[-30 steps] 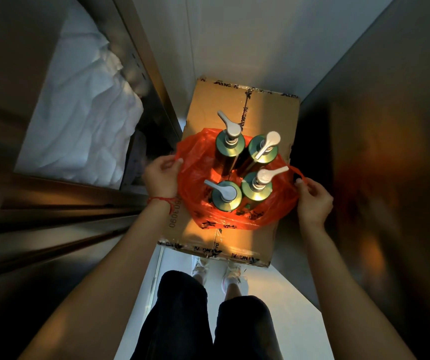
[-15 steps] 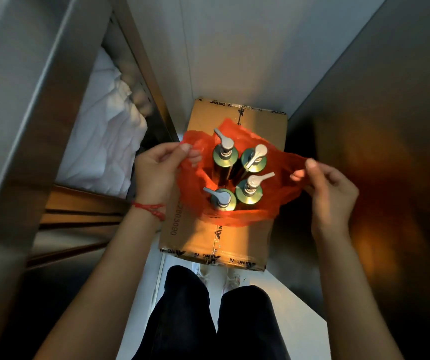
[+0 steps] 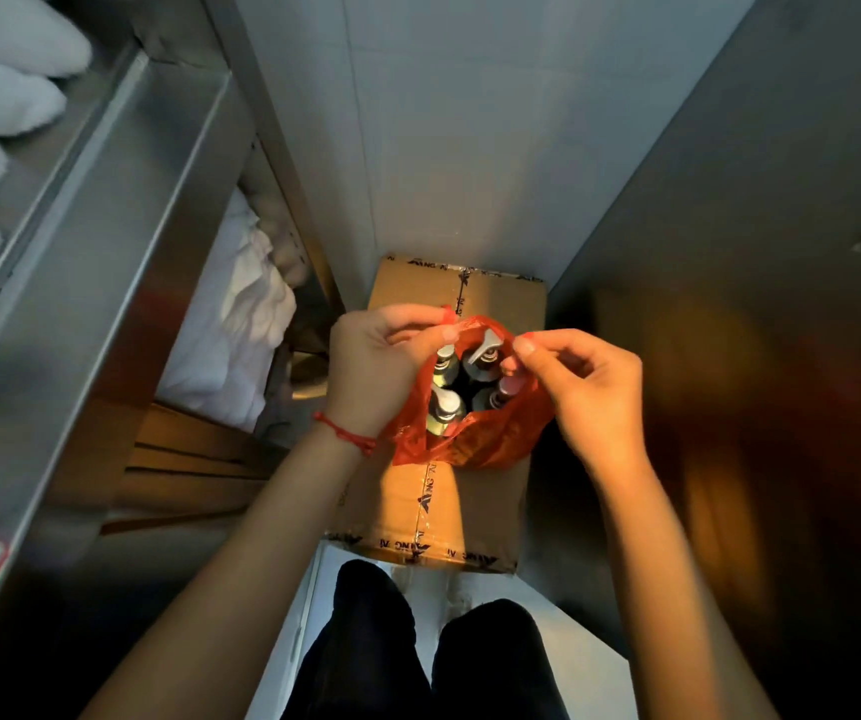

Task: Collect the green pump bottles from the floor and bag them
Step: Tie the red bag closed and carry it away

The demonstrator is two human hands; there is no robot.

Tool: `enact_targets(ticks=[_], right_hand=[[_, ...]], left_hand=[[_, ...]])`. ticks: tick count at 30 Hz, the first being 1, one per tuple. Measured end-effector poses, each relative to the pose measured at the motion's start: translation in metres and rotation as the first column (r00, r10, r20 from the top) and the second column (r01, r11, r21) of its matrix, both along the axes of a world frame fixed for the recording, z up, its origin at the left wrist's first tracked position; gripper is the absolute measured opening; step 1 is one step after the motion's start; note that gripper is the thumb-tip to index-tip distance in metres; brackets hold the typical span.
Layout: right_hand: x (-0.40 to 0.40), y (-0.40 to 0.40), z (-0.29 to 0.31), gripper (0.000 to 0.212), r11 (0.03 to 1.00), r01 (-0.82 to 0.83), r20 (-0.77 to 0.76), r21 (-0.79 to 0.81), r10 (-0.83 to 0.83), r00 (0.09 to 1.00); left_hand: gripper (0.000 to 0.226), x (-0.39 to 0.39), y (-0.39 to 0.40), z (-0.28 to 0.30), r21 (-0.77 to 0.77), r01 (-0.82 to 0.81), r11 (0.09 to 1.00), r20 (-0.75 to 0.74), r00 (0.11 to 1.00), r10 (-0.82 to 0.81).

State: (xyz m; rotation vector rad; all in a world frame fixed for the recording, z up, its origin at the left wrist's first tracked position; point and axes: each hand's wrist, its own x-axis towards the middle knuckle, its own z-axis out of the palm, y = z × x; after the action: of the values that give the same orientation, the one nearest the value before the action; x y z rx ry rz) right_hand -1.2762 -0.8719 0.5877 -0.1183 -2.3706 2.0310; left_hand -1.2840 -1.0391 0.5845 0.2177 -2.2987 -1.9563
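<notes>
Green pump bottles (image 3: 462,394) stand upright inside the red plastic bag (image 3: 475,439), which sits on the taped cardboard box (image 3: 433,506); four pump heads appear to show through the bag's mouth, though the film hides most of each bottle.

Nearest the camera, below the box in the frame, are the person's dark trouser legs (image 3: 418,652). Above them both forearms reach over the box to the bag.

The step in hand seems to be gathering the bag's rim over the pumps to close it. Doing it well likely means drawing both sides up evenly and meeting above the tallest pump (thin film could snag or tear on a spout), keeping the bottles upright on the box so none topples.

The left hand (image 3: 374,368), with a red string (image 3: 348,434) at its wrist, has its fingers curled and pinches the bag's edge over the box's left side. The right hand (image 3: 581,387) pinches the opposite edge between thumb and forefinger, its other fingers loosely bent. The two pinches sit near each other, not touching.

Left of the box, white linen (image 3: 231,324) lies in a metal shelf unit (image 3: 122,210); beyond the box rises a pale wall (image 3: 470,122).
</notes>
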Motion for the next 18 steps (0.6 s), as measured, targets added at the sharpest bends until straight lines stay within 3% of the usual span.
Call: enact_targets(ticks=[4, 7, 14, 18], right_hand=[[-0.002, -0.005, -0.004, 0.014, 0.998, -0.015, -0.033, 0.063, 0.017, 0.999], [-0.004, -0.007, -0.007, 0.005, 0.997, -0.01, -0.027, 0.074, 0.012, 1.0], [-0.013, -0.01, -0.009, 0.006, 0.991, -0.029, -0.156, 0.127, 0.049, 0.986], [-0.016, -0.009, -0.013, 0.002, 0.99, -0.033, -0.133, 0.14, 0.051, 0.99]], left_hand=[[0.013, -0.004, 0.006, -0.01, -0.168, 0.005, 0.986, -0.17, 0.985, -0.034], [0.012, -0.01, 0.008, -0.016, -0.202, 0.001, 0.979, -0.218, 0.975, -0.046], [0.021, -0.022, 0.015, -0.015, -0.064, 0.277, 0.959, -0.13, 0.95, -0.283], [0.026, -0.028, 0.014, -0.012, -0.017, 0.42, 0.908, -0.024, 0.907, -0.42]])
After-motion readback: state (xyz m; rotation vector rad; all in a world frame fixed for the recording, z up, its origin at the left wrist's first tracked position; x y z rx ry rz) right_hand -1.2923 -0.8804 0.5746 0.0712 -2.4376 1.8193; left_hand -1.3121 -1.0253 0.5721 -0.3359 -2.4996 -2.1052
